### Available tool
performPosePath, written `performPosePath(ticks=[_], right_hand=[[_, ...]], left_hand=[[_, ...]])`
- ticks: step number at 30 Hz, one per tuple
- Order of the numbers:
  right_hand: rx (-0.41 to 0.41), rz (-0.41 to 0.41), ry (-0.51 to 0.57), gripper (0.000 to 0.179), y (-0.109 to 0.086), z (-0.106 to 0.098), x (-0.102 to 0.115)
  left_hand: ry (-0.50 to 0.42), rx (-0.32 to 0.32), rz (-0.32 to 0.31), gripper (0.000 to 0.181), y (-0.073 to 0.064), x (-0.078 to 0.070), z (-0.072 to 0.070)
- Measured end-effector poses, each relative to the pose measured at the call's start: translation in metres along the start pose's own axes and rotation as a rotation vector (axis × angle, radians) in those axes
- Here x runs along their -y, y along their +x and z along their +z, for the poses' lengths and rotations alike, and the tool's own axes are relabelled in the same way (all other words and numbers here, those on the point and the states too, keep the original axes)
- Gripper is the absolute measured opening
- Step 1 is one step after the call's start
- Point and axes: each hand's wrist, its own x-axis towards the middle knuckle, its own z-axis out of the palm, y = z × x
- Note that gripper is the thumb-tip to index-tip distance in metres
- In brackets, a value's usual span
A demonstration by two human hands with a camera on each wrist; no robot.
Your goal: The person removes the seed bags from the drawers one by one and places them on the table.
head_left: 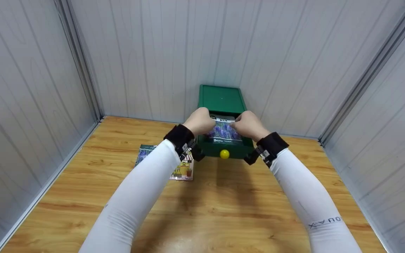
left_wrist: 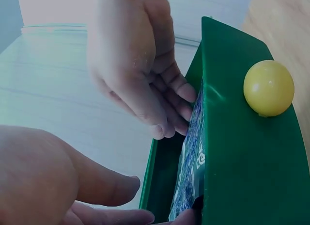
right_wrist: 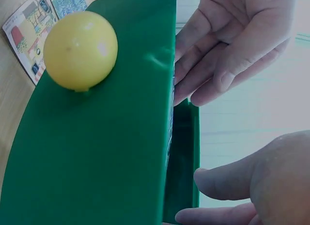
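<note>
A green box (head_left: 222, 98) against the back wall has its drawer (head_left: 207, 149) pulled out, with a yellow round knob (head_left: 224, 154) on the front. A packet printed with purple flowers (head_left: 223, 131) lies in the drawer. My left hand (head_left: 200, 121) is over the drawer's left side; in the left wrist view its thumb (left_wrist: 114, 186) stands apart from its extended fingers, which reach in beside the packet. Opposite it, my right hand (head_left: 250, 124) is at the packet's right side, its fingertips touching the packet in the left wrist view. Thumb and fingers there are spread too.
Left of the drawer, a flower-printed packet (head_left: 144, 151) and another with a colourful picture (head_left: 185, 168) lie on the wooden surface (head_left: 202, 218), partly behind my left forearm. Pale panel walls (head_left: 146, 63) stand behind and on both sides.
</note>
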Motion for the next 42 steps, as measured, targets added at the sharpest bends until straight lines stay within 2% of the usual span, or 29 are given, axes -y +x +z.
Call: performPosePath(ticks=[2,5,10,14,17,18,20,22,28,42], right_hand=[[0.0,-0.01,0.004,0.057,-0.001,-0.001,0.0],[-0.004,-0.008,0.014,0.058,-0.002,-0.002,0.0],[-0.01,0.0,0.048,0.057,-0.003,-0.003,-0.001],[-0.016,-0.005,0.059,0.047,-0.004,-0.003,-0.002],[-0.026,-0.017,0.059,0.022,-0.006,-0.004,-0.003],[-0.026,-0.02,0.062,0.02,-0.006,-0.004,-0.003],[-0.028,-0.025,0.068,0.034,-0.007,-0.005,-0.003],[-0.025,-0.023,0.073,0.04,-0.008,-0.005,-0.004],[-0.029,-0.016,0.088,0.042,-0.008,-0.004,-0.004],[-0.037,-0.03,0.125,0.04,-0.017,-0.006,-0.009]], left_hand=[[-0.027,-0.005,-0.002,0.01,-0.002,0.001,-0.002],[-0.043,-0.014,0.001,0.004,-0.003,0.002,-0.003],[-0.05,-0.04,0.025,0.042,-0.003,0.005,-0.004],[-0.075,-0.047,0.039,0.053,-0.004,0.008,-0.005],[-0.078,-0.048,0.038,0.046,-0.005,0.009,-0.006],[-0.077,-0.05,0.036,0.039,-0.005,0.009,-0.006],[-0.067,-0.055,0.032,0.021,-0.005,0.01,-0.006],[-0.052,-0.057,0.027,0.008,-0.004,0.011,-0.007],[-0.04,-0.042,0.026,0.024,-0.001,0.015,-0.006],[-0.052,-0.056,0.069,0.018,-0.012,0.017,-0.008]])
